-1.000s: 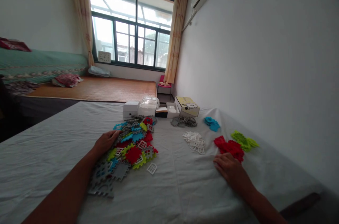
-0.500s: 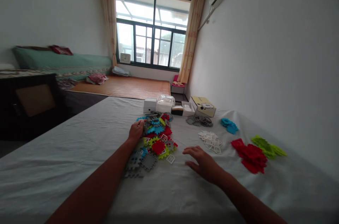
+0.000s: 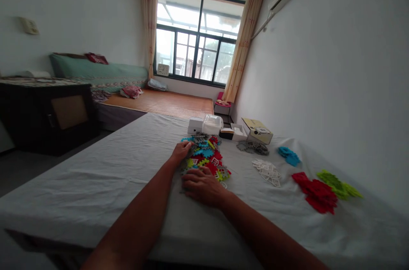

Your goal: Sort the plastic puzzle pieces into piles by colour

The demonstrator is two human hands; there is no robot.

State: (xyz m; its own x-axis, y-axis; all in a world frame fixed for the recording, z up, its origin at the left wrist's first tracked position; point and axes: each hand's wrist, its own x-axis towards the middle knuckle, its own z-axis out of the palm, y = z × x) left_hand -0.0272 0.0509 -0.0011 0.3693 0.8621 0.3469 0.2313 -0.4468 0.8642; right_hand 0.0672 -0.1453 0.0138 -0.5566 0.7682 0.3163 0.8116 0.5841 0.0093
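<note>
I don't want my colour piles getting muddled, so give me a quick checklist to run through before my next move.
1. Left hand at the left edge of the mixed pile: ok.
2. Right hand at the near end of that pile: ok.
3. Piece gripped in either hand: cannot tell; the fingers hide it.
4. Mixed pile down to one colour: not ok; red, blue, green, grey and white show together.
5. White pieces apart from the red pile: ok, bare cloth shows between them.
6. Red pile clear of the green pile: cannot tell; they may touch.
</note>
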